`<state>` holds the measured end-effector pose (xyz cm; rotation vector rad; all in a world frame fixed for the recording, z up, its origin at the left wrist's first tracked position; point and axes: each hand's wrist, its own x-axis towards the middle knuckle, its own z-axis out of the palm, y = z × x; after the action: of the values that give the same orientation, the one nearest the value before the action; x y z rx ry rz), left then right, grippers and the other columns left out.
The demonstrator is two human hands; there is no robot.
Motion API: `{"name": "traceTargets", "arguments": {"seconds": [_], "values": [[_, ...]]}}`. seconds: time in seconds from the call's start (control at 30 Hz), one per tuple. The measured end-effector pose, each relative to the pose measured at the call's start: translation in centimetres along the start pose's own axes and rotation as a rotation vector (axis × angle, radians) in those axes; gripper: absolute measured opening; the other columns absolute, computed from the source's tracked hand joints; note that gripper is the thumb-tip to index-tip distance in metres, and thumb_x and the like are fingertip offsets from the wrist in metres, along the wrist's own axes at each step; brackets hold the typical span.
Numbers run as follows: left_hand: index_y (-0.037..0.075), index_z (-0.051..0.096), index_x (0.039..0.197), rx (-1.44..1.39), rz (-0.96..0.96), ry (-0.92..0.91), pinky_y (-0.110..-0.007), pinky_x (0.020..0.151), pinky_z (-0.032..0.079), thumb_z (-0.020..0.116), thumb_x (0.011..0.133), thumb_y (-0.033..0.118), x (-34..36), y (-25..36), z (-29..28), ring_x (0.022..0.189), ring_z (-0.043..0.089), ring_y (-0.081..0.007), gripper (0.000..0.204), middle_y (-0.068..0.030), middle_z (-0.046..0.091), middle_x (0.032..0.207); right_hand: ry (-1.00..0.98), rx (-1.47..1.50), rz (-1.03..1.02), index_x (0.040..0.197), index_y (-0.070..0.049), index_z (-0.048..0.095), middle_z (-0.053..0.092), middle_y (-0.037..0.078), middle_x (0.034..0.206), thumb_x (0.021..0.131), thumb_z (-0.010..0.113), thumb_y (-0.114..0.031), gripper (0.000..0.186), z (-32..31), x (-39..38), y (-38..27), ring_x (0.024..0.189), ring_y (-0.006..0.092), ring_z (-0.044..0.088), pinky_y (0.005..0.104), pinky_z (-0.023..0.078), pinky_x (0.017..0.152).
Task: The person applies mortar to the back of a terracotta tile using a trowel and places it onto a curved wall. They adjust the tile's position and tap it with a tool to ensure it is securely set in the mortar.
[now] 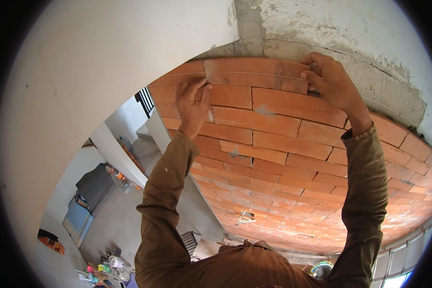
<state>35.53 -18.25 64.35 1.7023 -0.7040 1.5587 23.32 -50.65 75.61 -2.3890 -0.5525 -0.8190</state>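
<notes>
A long orange brick (254, 72) lies in the topmost course of the wall, just under the concrete beam. My right hand (335, 81) is closed on its right end, fingers above and thumb against the face. By the brick's lower left corner, my left hand (192, 105) has its thumb and fingertips drawn together. Whether a small thing is between them, I cannot make out. A thin pale string (273, 74) runs level across the brick's face, passing close to both hands.
Below spreads the orange brick wall (278, 139), with a small opening and loose pale wires (246, 219) low down. A white plastered wall (96, 62) stands at left; the concrete beam (297, 53) crosses above. Far below on the floor are a dark board (98, 182) and a cluttered pile (113, 269).
</notes>
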Motion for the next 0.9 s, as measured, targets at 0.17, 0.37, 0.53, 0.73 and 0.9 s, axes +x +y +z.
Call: {"name": "traceTargets", "arguments": {"seconds": [0.17, 0.37, 0.53, 0.73, 0.9], "values": [[0.005, 0.074, 0.099, 0.026, 0.018, 0.001, -0.031, 0.08, 0.052, 0.078, 0.083, 0.008, 0.0, -0.2, -0.2, 0.09, 0.066, -0.0206, 0.017, -0.0088, 0.069, 0.095, -0.011, -0.059, -0.068, 0.103, 0.004, 0.061, 0.063, 0.016, 0.085, 0.093, 0.06, -0.02, 0.026, 0.0, 0.5, 0.5, 0.076, 0.0293, 0.059, 0.0412, 0.047, 0.071], [0.006, 0.075, 0.097, 0.014, -0.001, 0.002, -0.033, 0.079, 0.051, 0.078, 0.083, 0.009, 0.1, 0.3, 0.0, 0.091, 0.064, -0.0229, 0.016, -0.0085, 0.069, 0.094, -0.011, -0.208, -0.109, 0.099, 0.001, 0.063, 0.063, 0.016, 0.09, 0.094, 0.059, -0.024, 0.026, -0.4, 1.2, 0.5, 0.085, 0.0321, 0.06, 0.0427, 0.047, 0.079], [0.005, 0.075, 0.099, 0.027, 0.022, -0.008, -0.03, 0.082, 0.051, 0.079, 0.083, 0.01, 0.0, -0.4, 0.0, 0.091, 0.065, -0.0199, 0.017, -0.0085, 0.07, 0.096, -0.052, -0.271, -0.135, 0.097, 0.0, 0.064, 0.065, 0.016, 0.093, 0.093, 0.06, -0.026, 0.027, -0.6, 2.0, 0.5, 0.088, 0.0326, 0.061, 0.0429, 0.047, 0.08], [0.006, 0.075, 0.098, 0.005, 0.022, 0.021, -0.035, 0.081, 0.051, 0.079, 0.081, 0.011, -0.1, -0.3, 0.1, 0.092, 0.064, -0.025, 0.017, -0.0088, 0.07, 0.094, -0.09, -0.296, -0.057, 0.099, 0.002, 0.064, 0.063, 0.013, 0.087, 0.094, 0.064, -0.028, 0.031, -0.6, 2.0, -0.7, 0.079, 0.0227, 0.06, 0.038, 0.049, 0.072], [0.006, 0.075, 0.098, 0.033, 0.053, 0.009, -0.036, 0.082, 0.05, 0.077, 0.083, 0.009, -0.1, -0.5, 0.0, 0.093, 0.063, -0.0254, 0.016, -0.0085, 0.07, 0.096, -0.06, -0.228, -0.037, 0.096, 0.003, 0.064, 0.063, 0.012, 0.085, 0.093, 0.064, -0.027, 0.03, -0.4, 2.2, -0.3, 0.076, 0.0219, 0.06, 0.0373, 0.049, 0.07]]}}
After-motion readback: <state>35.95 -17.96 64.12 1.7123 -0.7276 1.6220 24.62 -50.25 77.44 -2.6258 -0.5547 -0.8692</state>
